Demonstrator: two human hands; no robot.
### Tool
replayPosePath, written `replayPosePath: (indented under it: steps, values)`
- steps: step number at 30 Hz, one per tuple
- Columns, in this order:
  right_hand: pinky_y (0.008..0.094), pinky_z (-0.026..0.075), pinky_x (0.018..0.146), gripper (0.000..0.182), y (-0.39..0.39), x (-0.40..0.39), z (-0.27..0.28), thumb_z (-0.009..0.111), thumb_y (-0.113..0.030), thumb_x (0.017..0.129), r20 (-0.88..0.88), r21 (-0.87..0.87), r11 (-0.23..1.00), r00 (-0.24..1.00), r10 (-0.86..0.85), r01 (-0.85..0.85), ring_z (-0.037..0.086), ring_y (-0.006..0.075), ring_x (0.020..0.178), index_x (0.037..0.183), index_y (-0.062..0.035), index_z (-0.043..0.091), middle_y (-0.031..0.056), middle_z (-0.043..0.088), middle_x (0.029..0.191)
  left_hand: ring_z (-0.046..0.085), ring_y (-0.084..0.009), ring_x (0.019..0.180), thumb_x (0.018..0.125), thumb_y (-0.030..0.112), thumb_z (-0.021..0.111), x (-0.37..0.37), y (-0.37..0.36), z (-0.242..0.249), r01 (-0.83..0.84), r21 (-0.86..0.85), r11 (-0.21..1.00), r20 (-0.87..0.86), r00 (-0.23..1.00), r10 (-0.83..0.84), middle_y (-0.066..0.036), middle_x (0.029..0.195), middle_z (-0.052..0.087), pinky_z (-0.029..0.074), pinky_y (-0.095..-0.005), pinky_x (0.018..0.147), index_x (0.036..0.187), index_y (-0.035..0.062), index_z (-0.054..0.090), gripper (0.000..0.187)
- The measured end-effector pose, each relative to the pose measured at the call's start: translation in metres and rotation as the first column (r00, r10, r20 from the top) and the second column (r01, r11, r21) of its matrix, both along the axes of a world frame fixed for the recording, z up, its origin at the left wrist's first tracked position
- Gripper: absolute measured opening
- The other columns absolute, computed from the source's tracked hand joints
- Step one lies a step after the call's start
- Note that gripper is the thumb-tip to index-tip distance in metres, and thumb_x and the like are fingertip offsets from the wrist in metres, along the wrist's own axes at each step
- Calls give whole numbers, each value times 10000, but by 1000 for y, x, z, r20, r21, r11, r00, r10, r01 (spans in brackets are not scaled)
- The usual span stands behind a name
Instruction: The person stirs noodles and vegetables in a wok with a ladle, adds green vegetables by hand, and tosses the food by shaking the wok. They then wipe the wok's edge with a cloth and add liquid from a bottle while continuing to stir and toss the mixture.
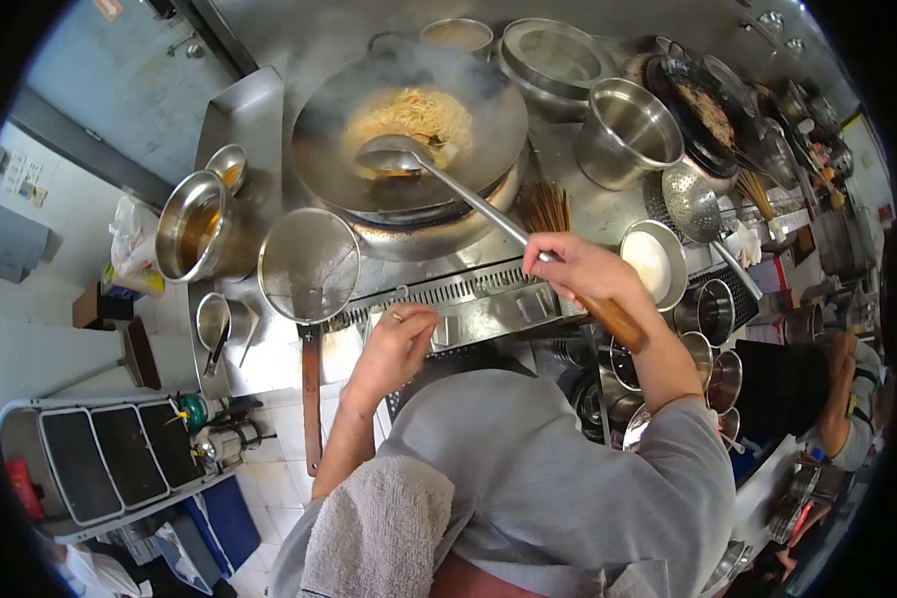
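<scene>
My right hand [580, 271] is wrapped round the wooden-ended handle of a long metal ladle [463, 191]. The ladle's bowl rests over the wok [319, 149], by the noodles [414, 118], which steam inside it. My left hand [397, 346] has its fingers curled in, with a ring on one. It is just in front of the stove's front edge, and I see nothing in its fingers. Between that hand and the pots on the left lies a round mesh strainer [309, 261], its wooden handle pointing toward me.
A steel pot [191, 227] with brownish liquid stands left of the wok. On the right are a deep steel pot [623, 140], a perforated skimmer [693, 202], a pan with white contents [648, 261] and a bamboo brush [545, 207]. Another person's arm [839, 394] shows at far right.
</scene>
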State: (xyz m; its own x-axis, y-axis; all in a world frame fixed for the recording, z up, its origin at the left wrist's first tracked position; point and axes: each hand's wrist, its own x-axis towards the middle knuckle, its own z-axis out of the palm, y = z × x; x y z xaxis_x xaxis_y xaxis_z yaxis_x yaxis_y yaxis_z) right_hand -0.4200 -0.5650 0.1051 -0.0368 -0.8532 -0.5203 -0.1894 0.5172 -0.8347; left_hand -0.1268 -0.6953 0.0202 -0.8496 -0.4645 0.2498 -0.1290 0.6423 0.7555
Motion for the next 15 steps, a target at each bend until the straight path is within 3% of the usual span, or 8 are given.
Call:
replayPosePath:
  steps: [3, 5, 8, 10, 11, 12, 14, 15]
  values:
    - [249, 387, 409, 100, 24, -2, 20, 563, -171, 976, -50, -58, 998, 998, 29, -31, 472, 65, 458, 994, -73, 571, -26, 463, 575, 628, -328, 1011, 835, -42, 641, -15, -17, 23, -58, -126, 990, -61, 997, 51, -141, 1046, 669, 506, -392, 884, 997, 13, 679, 176]
    - [249, 391, 416, 94, 51, -18, 19, 567, -156, 972, 35, 11, 1000, 999, 6, -7, 478, 65, 467, 994, -65, 578, -19, 485, 597, 622, -339, 1011, 840, -23, 644, -26, -29, 34, -132, -212, 968, -104, 988, 111, -152, 1048, 666, 508, -402, 883, 993, 13, 679, 161]
    - [239, 377, 397, 81, 41, -15, 17, 571, -130, 964, 1, -2, 999, 999, -34, 34, 465, 65, 451, 1004, -64, 595, -20, 497, 604, 626, -351, 907, 848, 34, 670, -62, -55, 39, -245, -366, 898, -228, 959, 168, -166, 964, 652, 518, -414, 799, 946, 10, 683, 101]
    - [235, 367, 381, 78, 16, -12, -15, 574, -123, 962, -24, -153, 982, 994, -111, 106, 451, 65, 431, 1011, -69, 598, -24, 482, 584, 614, -362, 824, 855, 67, 677, -92, -74, 20, -251, -289, 924, -160, 964, 211, -175, 907, 633, 507, -435, 734, 899, 9, 681, 73]
    - [231, 359, 368, 66, 6, -8, -29, 573, -122, 966, 74, -203, 958, 978, -193, 205, 453, 62, 441, 1001, -69, 592, -34, 475, 586, 608, -368, 782, 858, 83, 681, -106, -83, 6, -258, -254, 932, -132, 964, 230, -179, 878, 624, 502, -446, 702, 876, 8, 681, 77]
    - [230, 368, 378, 57, 1, 1, -24, 566, -114, 969, 144, -155, 948, 955, -258, 280, 470, 60, 471, 1004, -71, 579, -30, 480, 608, 596, -380, 724, 862, 112, 686, -115, -88, -8, -290, -346, 892, -181, 954, 240, -188, 802, 595, 473, -473, 642, 818, 7, 672, 115]
    - [231, 377, 381, 49, -12, 11, -44, 556, -107, 972, 194, -261, 920, 949, -247, 293, 474, 58, 477, 1007, -72, 564, -27, 474, 605, 599, -386, 689, 876, 148, 667, -125, -90, -27, -285, -236, 929, -293, 933, 212, -167, 768, 601, 464, -489, 643, 762, 44, 623, 161]
    - [232, 374, 375, 50, -20, 16, -38, 554, -109, 975, 167, -302, 912, 957, -237, 278, 460, 57, 465, 1009, -73, 561, -27, 460, 587, 602, -386, 720, 881, 156, 662, -134, -94, -36, -311, -270, 911, -244, 938, 248, -166, 763, 610, 455, -485, 655, 769, 44, 620, 164]
